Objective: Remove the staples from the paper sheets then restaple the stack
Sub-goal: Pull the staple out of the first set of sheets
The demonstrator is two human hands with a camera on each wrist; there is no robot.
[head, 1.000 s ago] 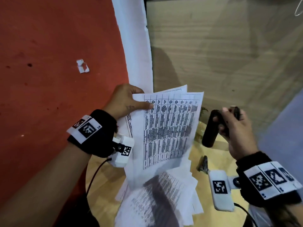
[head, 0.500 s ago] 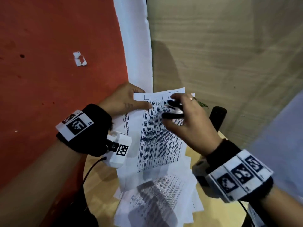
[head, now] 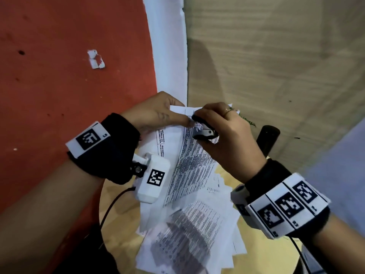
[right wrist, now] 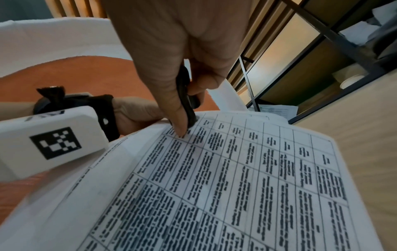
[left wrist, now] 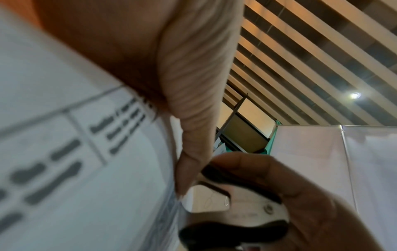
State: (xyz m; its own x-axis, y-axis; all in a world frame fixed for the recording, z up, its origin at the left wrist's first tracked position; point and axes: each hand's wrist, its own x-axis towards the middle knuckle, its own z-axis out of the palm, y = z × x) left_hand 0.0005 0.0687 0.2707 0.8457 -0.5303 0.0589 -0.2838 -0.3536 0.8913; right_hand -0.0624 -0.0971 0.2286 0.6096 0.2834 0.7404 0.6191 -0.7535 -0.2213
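Over a wooden table [head: 122,196], hands (both gripping) bring staple remover [head: 204,129] to held sheets [head: 189,167].

A white paper sheet [left wrist: 64,152] with blurry black words and thin grid lines fills the left side. It is pinched near its edge by the thumb of the left hand [left wrist: 189,84], seen from very close. At the bottom right, a black and silver staple remover [left wrist: 240,212] is held by the right hand [left wrist: 311,203], right beside the paper's edge. Wooden ceiling slats [left wrist: 311,59] and one small round light [left wrist: 354,95] are seen above.
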